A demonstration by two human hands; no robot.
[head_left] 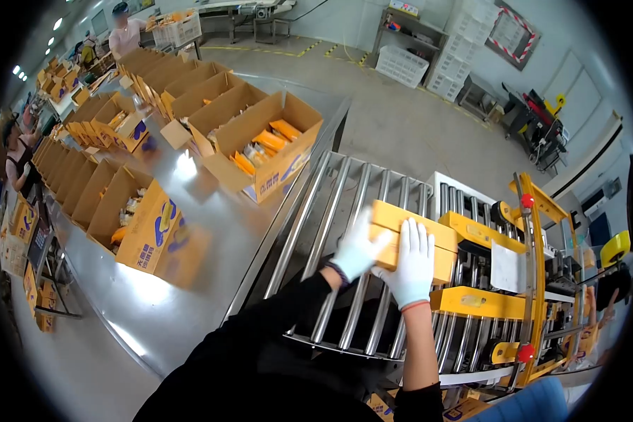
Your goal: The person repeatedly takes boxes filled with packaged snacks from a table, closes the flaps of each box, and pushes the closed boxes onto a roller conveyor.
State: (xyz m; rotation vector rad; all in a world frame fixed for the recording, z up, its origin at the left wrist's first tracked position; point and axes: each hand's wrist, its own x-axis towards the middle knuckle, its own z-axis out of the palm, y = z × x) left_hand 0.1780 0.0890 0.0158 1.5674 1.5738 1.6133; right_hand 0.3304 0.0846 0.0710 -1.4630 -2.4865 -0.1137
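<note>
The right hand [413,271] lies flat on the carton [444,257], fingers close together; the left hand [357,246], blurred, is at its left side, and whether it clamps I cannot tell. The carton sits at the roller conveyor's [299,218] right edge, near two yellow guides [478,302]. Even pressure from both palms should keep it square.

a shiny steel desk [221,235] is carrying rows of open cardboard cartons [285,179], its bare top gleaming between the nearest two. just beside it, a roller conveyor [297,225] is bearing one closed yellow-brown carton [444,264], while farther off the grey floor [380,116] is supporting a white plastic crate [402,67] and stacked white crates [457,60].
</note>
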